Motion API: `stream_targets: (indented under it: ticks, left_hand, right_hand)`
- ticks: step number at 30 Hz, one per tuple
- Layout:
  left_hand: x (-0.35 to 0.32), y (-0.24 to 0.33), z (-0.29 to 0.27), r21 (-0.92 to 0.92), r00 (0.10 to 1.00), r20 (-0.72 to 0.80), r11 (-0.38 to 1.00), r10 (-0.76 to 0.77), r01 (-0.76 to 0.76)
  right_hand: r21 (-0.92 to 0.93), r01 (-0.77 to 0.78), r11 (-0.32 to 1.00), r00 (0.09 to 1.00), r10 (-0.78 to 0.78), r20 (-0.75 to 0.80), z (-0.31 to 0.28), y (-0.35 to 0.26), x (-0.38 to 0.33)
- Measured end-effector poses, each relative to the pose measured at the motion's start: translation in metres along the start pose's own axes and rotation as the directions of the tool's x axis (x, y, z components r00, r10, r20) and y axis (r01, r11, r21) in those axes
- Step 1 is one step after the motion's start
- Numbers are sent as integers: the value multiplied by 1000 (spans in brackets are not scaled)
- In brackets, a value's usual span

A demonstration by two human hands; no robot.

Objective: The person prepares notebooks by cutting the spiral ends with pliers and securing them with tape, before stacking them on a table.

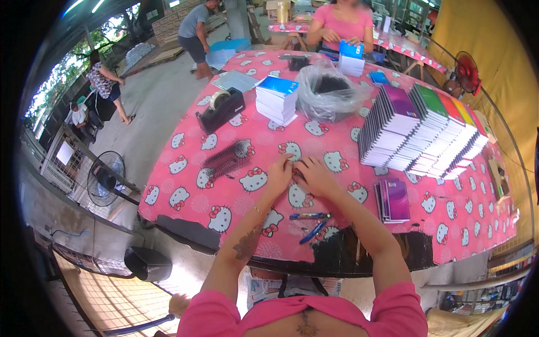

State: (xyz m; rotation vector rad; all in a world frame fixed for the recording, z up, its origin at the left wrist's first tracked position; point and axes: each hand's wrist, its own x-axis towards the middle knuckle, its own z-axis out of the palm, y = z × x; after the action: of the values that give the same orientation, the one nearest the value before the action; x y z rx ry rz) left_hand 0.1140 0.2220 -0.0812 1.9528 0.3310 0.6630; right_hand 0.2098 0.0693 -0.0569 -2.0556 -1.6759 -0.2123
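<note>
My left hand (280, 172) and my right hand (315, 177) meet over the middle of the table, fingers curled close together. Something small and dark seems to sit between them, too hidden to name. A loose pile of black spiral binding coils (227, 160) lies to the left of my left hand. Nearer to me, below my right hand, are two blue pens (310, 215). A short stack of purple spiral notebooks (396, 200) rests to the right of my right forearm.
Tall stacks of spiral notebooks (401, 132) fill the right side. Farther back are a plastic bag of black coils (330, 92), a blue-topped paper stack (277, 101) and a black tape dispenser (220, 109). A co-worker (343, 28) handles blue-covered pads across the table. A fan (105, 178) stands left.
</note>
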Motion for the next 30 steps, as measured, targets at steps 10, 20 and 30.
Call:
stream_targets:
  ticks: [10, 20, 30]
  left_hand:
    - [-2, -5, -4, 75, 940, -330, 995, 82, -60]
    - [1, -3, -1, 84, 969, -229, 994, 94, -76]
    - [-2, -3, -4, 65, 935, -333, 992, 120, -104]
  right_hand:
    - [-57, 58, 997, 986, -67, -150, 28, 14, 28]
    - [713, 357, -603, 724, 661, 196, -115, 168, 159]
    - [964, 254, -82, 673, 731, -116, -122, 213, 220]
